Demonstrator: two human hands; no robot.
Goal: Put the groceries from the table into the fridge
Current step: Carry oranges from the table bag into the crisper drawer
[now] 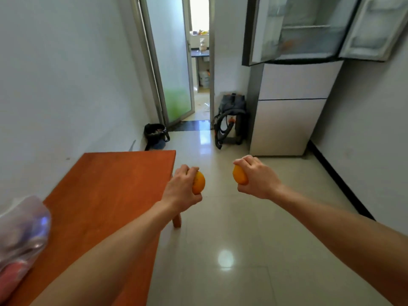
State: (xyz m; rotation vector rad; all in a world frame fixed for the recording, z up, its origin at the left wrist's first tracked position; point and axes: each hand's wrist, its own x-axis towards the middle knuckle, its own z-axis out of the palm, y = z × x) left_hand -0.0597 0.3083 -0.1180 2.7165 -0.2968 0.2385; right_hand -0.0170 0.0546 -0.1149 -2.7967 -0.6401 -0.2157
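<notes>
My left hand [180, 189] grips an orange [199, 182] just past the right edge of the orange-brown wooden table [97, 195]. My right hand [257, 177] holds a second orange [239, 175] over the tiled floor. Both hands are stretched forward, about level with each other. Ahead on the right stands the white fridge [289, 111] with both upper doors swung open, its shelves visible inside [309, 29]. A clear plastic bag [21, 237] with reddish contents lies on the table's near left corner.
A dark backpack [231, 120] leans against the fridge's left side. A black bag [155, 135] sits by the left wall beyond the table. An open glass door [174, 69] leads to another room. Glossy tiled floor [220, 261] runs between table and fridge.
</notes>
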